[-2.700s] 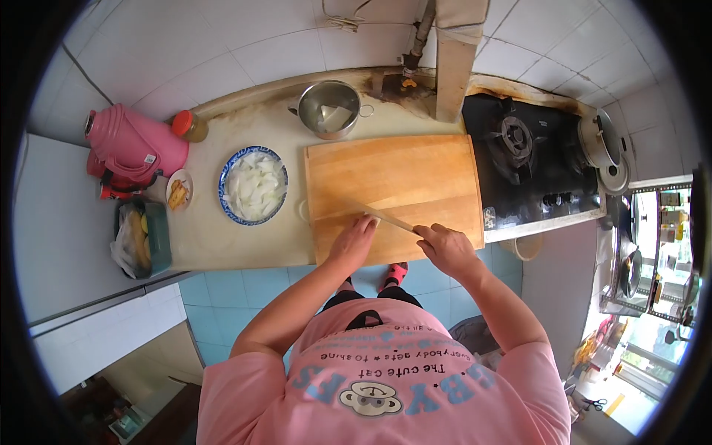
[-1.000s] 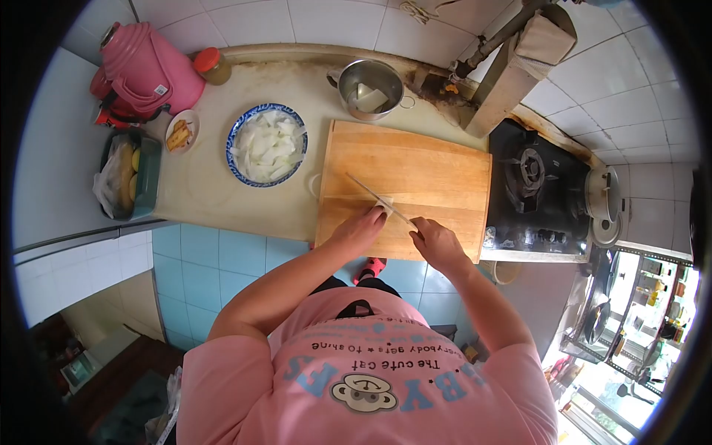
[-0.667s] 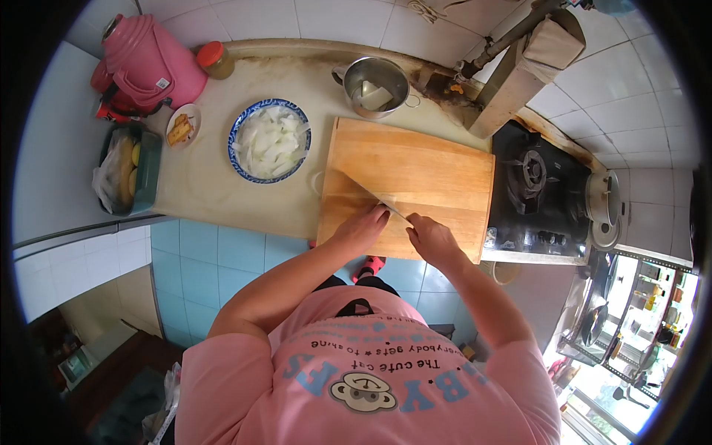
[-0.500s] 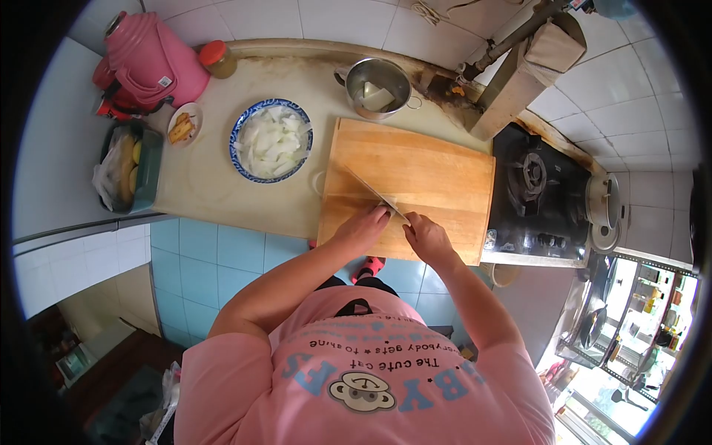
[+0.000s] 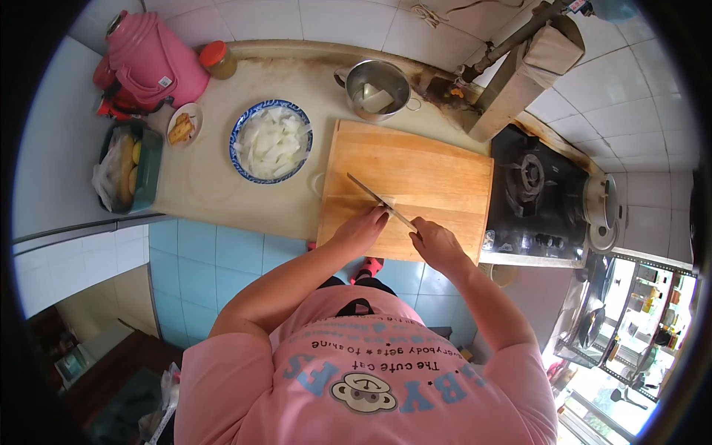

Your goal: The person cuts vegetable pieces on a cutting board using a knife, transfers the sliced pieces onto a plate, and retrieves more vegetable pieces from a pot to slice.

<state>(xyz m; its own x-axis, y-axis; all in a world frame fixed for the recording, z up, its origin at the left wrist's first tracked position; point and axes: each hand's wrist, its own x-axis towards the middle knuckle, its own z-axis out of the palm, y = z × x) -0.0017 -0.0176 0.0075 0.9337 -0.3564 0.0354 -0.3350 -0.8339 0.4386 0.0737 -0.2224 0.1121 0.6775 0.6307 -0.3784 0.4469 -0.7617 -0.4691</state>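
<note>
On the wooden cutting board (image 5: pixel 415 167), my right hand (image 5: pixel 439 242) is wrapped around the handle of a kitchen knife (image 5: pixel 366 189). The blade slants up and left from that hand, seen nearly edge-on. My left hand (image 5: pixel 362 230) has its fingers bent at the near side of the blade, pressed to a small pale piece of vegetable (image 5: pixel 390 200). Most of this piece is hidden by the fingers and the knife. Left of the board, a blue-rimmed bowl (image 5: pixel 271 103) holds sliced white-green vegetable (image 5: pixel 271 144).
Behind the board stands a metal pot (image 5: pixel 377 68) with pale chunks inside. A gas stove (image 5: pixel 523 193) borders the board on the right. Further left are a small plate (image 5: pixel 196 115), a red-lidded jar (image 5: pixel 218 61), a pink thermos (image 5: pixel 159 63) and a green bin (image 5: pixel 152 167).
My right hand has shifted slightly to the right, drawing the knife handle with it. The left hand stays almost in place at the vegetable piece.
</note>
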